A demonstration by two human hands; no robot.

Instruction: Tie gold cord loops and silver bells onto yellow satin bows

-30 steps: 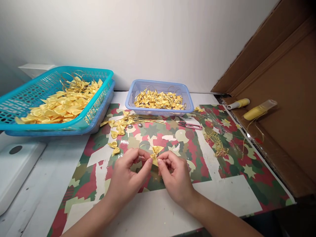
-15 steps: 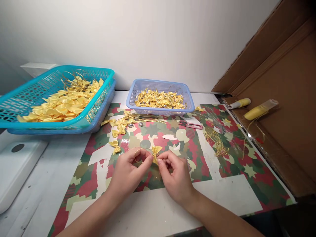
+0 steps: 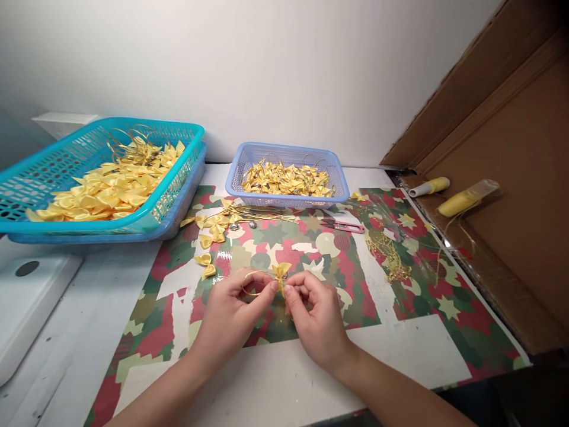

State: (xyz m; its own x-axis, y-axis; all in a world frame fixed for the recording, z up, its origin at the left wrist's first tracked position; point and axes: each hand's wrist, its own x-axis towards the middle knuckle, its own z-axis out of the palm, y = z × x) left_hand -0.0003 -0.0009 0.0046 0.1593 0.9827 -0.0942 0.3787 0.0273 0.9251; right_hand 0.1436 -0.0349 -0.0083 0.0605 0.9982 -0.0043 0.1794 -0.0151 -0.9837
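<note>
My left hand [image 3: 231, 308] and my right hand [image 3: 316, 314] meet over the patterned mat [image 3: 400, 308], fingertips pinched together on a small yellow ribbon bow [image 3: 281, 273]. A thin gold cord loop [image 3: 251, 283] curls from the bow across my left fingers. Both hands are closed in a pinch, thumbs and forefingers almost touching each other. Loose yellow bows [image 3: 208, 231] and gold cords lie just beyond my hands.
A turquoise basket [image 3: 133, 219] of yellow bows stands at the left. A lilac basket [image 3: 342, 184] with bows on cords is at the back centre. Pink snips [image 3: 344, 226] and gold thread scraps [image 3: 391, 255] lie right of centre. Yellow thread spools [image 3: 462, 201] rest on a cardboard flap.
The gold cord loop has come forward over my left fingers, and the bow has dropped a little lower between the pinching fingertips. My hands stay in nearly the same place.
</note>
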